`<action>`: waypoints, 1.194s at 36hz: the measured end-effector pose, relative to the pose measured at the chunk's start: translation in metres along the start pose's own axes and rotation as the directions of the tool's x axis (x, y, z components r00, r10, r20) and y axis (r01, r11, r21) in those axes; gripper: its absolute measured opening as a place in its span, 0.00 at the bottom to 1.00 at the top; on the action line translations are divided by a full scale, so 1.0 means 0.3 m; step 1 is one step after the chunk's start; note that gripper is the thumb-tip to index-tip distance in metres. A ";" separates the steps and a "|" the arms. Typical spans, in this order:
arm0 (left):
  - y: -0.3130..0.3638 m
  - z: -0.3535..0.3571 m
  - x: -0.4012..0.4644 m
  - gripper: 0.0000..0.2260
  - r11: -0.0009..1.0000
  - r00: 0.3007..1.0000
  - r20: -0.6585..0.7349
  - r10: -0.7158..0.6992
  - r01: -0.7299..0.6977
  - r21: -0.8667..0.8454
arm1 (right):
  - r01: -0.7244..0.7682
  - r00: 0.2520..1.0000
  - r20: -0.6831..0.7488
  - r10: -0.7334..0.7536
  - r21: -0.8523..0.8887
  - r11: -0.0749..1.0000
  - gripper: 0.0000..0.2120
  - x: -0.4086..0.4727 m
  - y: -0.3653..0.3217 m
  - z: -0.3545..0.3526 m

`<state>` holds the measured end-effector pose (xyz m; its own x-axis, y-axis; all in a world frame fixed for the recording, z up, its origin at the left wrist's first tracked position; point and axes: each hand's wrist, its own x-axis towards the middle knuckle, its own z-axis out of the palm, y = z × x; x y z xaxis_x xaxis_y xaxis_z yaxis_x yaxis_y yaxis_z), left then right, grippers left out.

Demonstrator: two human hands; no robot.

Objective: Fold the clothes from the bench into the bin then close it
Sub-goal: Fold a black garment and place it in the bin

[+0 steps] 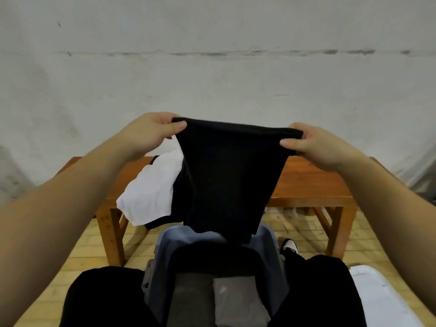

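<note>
So both hands are holding up a black garment point(226, 175) by its top edge, stretched out flat in front of the wall point(212, 55). The left hand point(147, 132) is at about 10 o'clock from the middle of the cloth, thumb pressing on the near face of the corner with the other fingers curling behind it, so that corner is getting pinched between thumb and fingers. The right hand point(313, 142) is doing the same at roughly 2 o'clock, thumb on the front, fingers wrapping over the top hem. The fabric is hanging down from the fingers toward 6 o'clock, its lower end dangling just over the far rim of the grey bin point(165, 244), which is sitting between the person's knees. Inside the bin there's something dark at the back and grey folded stuff point(236, 300) nearer the camera. A white garment point(151, 187) is lying on the wooden bench point(311, 182) at about 9 o'clock from the black one, partly drooping off the front edge. A white lid-looking thing point(382, 298) is sitting at 4 o'clock, on the floor
</note>
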<state>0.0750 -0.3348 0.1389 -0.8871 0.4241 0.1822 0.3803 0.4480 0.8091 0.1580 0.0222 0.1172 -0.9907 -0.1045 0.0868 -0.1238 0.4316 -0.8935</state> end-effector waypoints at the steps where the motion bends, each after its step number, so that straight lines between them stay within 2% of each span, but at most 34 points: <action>1: 0.004 -0.013 -0.001 0.07 0.999 1.000 -0.020 0.023 -0.023 -0.032 | 0.008 1.000 -0.026 -0.008 0.024 1.000 0.09 -0.002 0.003 -0.006; 3: 0.016 -0.031 -0.002 0.08 0.994 0.997 -0.051 0.059 -0.063 -0.088 | 0.035 0.996 -0.078 -0.031 0.046 0.998 0.11 -0.006 -0.007 -0.016; 4: 0.022 -0.034 -0.003 0.08 0.993 0.996 -0.047 0.072 -0.076 -0.089 | 0.048 0.995 -0.094 -0.046 0.019 0.999 0.09 -0.010 -0.021 -0.011; 6: 0.025 -0.029 -0.001 0.09 0.995 0.996 -0.033 0.081 -0.082 -0.063 | 0.048 0.993 -0.103 -0.055 -0.068 0.997 0.03 -0.017 -0.033 -0.007; 11: 0.028 -0.036 0.003 0.09 0.995 0.997 -0.016 0.077 -0.078 -0.062 | 0.039 0.990 -0.114 -0.079 -0.317 0.948 0.02 -0.039 -0.074 -0.013; 13: 0.031 -0.035 0.005 0.10 0.992 0.997 -0.021 0.077 -0.079 -0.097 | 0.045 0.988 -0.121 -0.095 -0.360 0.932 0.03 -0.048 -0.089 -0.018; 18: 0.052 -0.014 0.034 0.10 0.975 0.995 -0.015 0.099 -0.100 -0.197 | 0.083 0.980 -0.145 -0.138 -0.334 0.939 0.06 -0.070 -0.104 -0.054; 23: 0.083 0.030 0.105 0.10 0.973 0.993 0.033 0.117 -0.108 -0.206 | 0.076 0.973 -0.182 -0.139 -0.315 0.946 0.07 -0.067 -0.066 -0.120; 33: 0.037 0.175 0.408 0.07 0.993 0.998 0.048 -0.047 0.052 -0.109 | -0.102 0.945 -0.316 0.085 -0.036 0.994 0.05 0.156 0.098 -0.233; 43: -0.059 0.311 0.712 0.07 0.984 0.986 -0.067 -0.155 0.148 -0.099 | -0.196 0.912 -0.357 0.202 0.054 0.979 0.04 0.439 0.277 -0.280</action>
<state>-0.0968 -0.1789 0.1113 -0.9507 0.2963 0.0917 0.2174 0.4255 0.8784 0.0125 0.1195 0.0913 -0.9483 0.3122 0.0562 0.0757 0.3947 -0.9157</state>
